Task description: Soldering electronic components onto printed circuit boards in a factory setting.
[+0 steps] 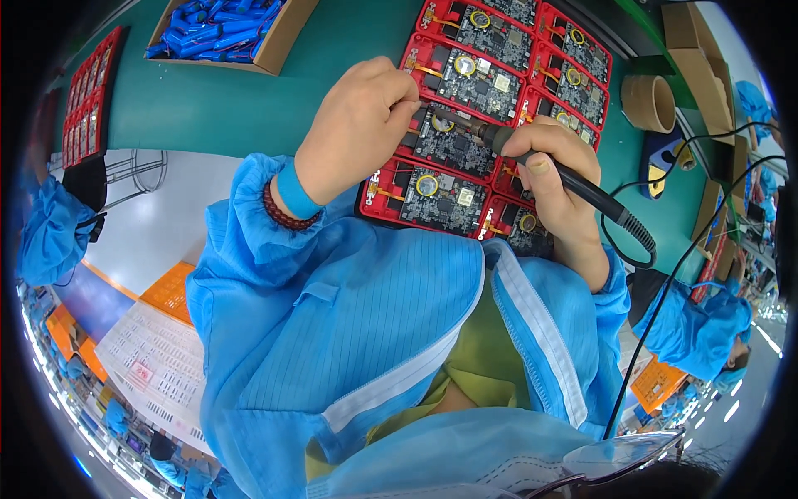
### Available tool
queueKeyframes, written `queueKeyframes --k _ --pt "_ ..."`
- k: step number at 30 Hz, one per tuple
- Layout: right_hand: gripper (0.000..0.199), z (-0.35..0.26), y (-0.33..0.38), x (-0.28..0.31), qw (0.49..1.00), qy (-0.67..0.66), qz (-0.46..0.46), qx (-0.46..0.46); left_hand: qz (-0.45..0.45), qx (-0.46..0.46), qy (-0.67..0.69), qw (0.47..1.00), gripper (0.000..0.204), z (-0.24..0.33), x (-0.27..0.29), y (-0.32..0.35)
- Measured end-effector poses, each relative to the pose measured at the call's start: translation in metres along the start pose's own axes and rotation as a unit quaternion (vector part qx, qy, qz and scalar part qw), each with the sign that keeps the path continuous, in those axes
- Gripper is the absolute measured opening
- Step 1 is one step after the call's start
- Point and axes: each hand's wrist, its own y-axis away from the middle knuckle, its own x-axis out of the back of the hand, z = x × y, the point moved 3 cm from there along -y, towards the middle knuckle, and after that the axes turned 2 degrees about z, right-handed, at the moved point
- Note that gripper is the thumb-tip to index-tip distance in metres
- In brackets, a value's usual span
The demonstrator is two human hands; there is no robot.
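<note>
My right hand [561, 166] is wrapped round a soldering iron [600, 198], held like a pen. The iron's metal tip points left, over the upper left part of a dark circuit board [453, 150] with a yellow-ringed round part. That board sits in a red tray [379, 177], among several similar boards in red frames. Close to the tip, my left hand [357, 121] has its thumb and forefinger pinched together at the board's left edge. Whatever lies between those fingertips is too small or hidden to make out.
A cardboard box [285, 33] of blue wrapped cells [218, 29] stands at the far left on the green bench [208, 108]. At right are a brown cardboard tube [648, 104], a blue-and-yellow holder [661, 162] and the iron's black cable [669, 287]. People in blue sit on both sides.
</note>
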Motion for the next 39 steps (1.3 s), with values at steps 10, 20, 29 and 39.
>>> queueKeyframes --k 10,20,29,39 --pt "0.02 -0.005 0.002 0.008 0.998 -0.012 0.021 0.056 -0.013 0.0 -0.012 1.0 0.005 0.0 0.0 -0.002" --pt "0.023 0.004 0.001 0.006 1.0 0.005 0.002 0.028 -0.06 -0.024 -0.034 0.997 0.008 0.0 0.003 -0.01" --pt "0.022 0.002 -0.003 0.001 1.0 0.011 -0.013 0.024 -0.065 -0.029 -0.051 0.996 0.008 0.001 0.004 -0.011" --pt "0.027 -0.007 0.008 0.017 0.996 -0.013 0.018 0.086 -0.054 -0.025 -0.063 0.996 0.008 0.004 0.001 -0.01"
